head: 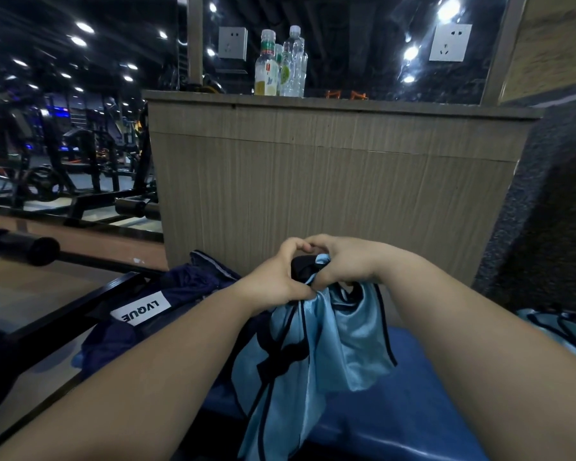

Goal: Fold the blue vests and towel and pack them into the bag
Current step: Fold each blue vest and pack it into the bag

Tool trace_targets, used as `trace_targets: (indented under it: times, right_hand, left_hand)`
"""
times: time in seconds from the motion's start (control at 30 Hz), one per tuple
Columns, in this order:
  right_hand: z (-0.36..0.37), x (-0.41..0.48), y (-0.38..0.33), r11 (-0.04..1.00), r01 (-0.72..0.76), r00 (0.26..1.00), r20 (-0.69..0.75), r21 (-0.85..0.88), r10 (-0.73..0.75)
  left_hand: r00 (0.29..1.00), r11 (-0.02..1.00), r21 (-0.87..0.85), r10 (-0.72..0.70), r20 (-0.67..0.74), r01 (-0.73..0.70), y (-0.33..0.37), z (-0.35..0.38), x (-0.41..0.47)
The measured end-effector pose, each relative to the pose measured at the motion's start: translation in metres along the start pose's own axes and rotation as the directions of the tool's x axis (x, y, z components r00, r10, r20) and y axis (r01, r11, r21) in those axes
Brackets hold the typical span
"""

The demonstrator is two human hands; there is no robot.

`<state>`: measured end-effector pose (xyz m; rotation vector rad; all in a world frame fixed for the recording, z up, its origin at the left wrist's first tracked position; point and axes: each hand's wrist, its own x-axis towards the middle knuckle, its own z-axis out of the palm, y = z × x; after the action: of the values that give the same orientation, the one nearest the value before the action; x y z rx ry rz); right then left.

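Both hands, left hand and right hand, have their fingers pinched on the bunched top of a light blue vest, hanging above the blue desk; the navy bag lies just left.

light blue vest black-trimmed, navy bag

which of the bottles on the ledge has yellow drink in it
The left bottle, with the green cap. It holds yellowish liquid at the bottom; the tall bottle at the right is clear.
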<state>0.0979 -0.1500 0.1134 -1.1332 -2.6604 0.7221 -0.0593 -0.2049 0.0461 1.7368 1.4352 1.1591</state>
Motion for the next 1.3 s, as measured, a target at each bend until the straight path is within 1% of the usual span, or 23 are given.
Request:
trace_targets:
  times: [0.13,0.27,0.4,0.5,0.6,0.67,0.77,0.9,1.0,1.1,1.2,1.3]
  right_hand:
    - [0.002,0.001,0.004,0.999,-0.001,1.000,0.018,-0.040,0.002]
    - [0.002,0.000,0.004,0.999,0.009,1.000,-0.024,-0.043,-0.011]
    - [0.003,-0.001,0.005,0.999,0.033,0.996,-0.083,-0.024,-0.035]
    - [0.004,-0.002,0.003,0.993,0.035,0.991,-0.121,-0.114,-0.048]
    - [0.004,-0.001,0.001,0.973,-0.001,0.983,-0.177,-0.229,-0.041]
    - [0.001,0.000,0.001,0.969,-0.024,0.972,-0.233,-0.247,-0.036]
    - [-0.006,-0.004,0.002,0.971,-0.058,0.960,-0.281,-0.231,-0.010]
    - [-0.014,-0.008,0.008,0.957,-0.139,0.941,-0.334,-0.253,0.048]
    - [-0.017,-0.008,0.015,0.948,-0.183,0.924,-0.375,-0.260,0.075]
    - [-0.018,-0.007,0.022,0.951,-0.213,0.907,-0.407,-0.224,0.107]
    - [-0.023,-0.009,0.031,0.952,-0.244,0.878,-0.460,-0.185,0.135]
    - [-0.029,-0.014,0.041,0.937,-0.298,0.858,-0.481,-0.180,0.180]
  left_hand:
    - [0.998,0.999,0.013,0.032,0.048,-0.032,0.000,-0.002,-0.002]
    - [0.997,0.996,0.054,0.066,0.034,-0.068,0.004,0.000,-0.005]
    - [0.995,0.994,0.054,0.092,0.039,-0.094,0.008,-0.002,-0.003]
    - [0.996,0.993,0.082,0.086,0.036,-0.089,0.010,-0.002,-0.001]
    - [0.997,0.981,0.182,0.071,-0.003,-0.069,0.011,0.000,0.000]
    - [0.999,0.966,0.256,0.051,-0.015,-0.046,0.006,0.002,0.002]
    - [1.000,0.953,0.304,0.006,-0.028,0.003,-0.008,0.001,0.001]
    - [0.999,0.941,0.335,-0.054,-0.005,0.052,-0.022,-0.005,-0.002]
    - [0.996,0.912,0.402,-0.086,0.000,0.079,-0.030,-0.010,-0.001]
    - [0.995,0.906,0.412,-0.103,-0.008,0.098,-0.035,-0.015,-0.002]
    - [0.988,0.901,0.405,-0.150,-0.041,0.154,-0.047,-0.022,-0.006]
    - [0.976,0.871,0.440,-0.190,-0.106,0.218,-0.063,-0.029,-0.008]
